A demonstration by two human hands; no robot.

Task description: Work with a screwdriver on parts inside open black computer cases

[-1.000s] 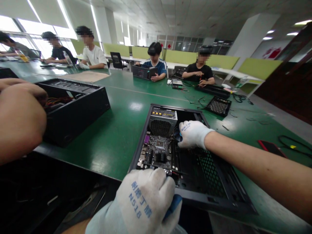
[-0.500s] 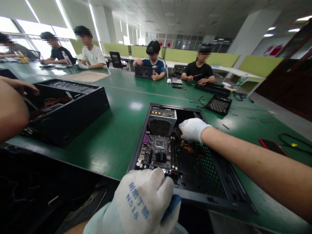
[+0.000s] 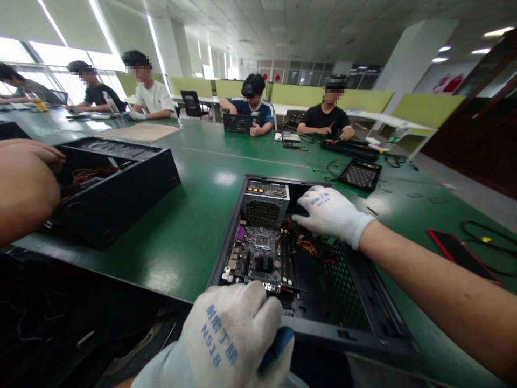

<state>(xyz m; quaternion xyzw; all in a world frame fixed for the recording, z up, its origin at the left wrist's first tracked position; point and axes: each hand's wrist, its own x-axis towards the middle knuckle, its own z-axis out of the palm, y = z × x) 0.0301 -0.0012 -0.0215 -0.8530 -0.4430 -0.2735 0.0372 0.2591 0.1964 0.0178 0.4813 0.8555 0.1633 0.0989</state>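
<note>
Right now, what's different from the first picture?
The right hand has shifted toward the far edge of the computer case, uncovering coloured wires. Whether it grabbed or let go of anything is hidden. The left hand stays at the near edge, and the case looks unmoved.

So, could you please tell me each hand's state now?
Left hand: curled at the near edge of the computer case; grip cannot be told.
Right hand: partly curled beside the power supply; any hold cannot be told.
</note>
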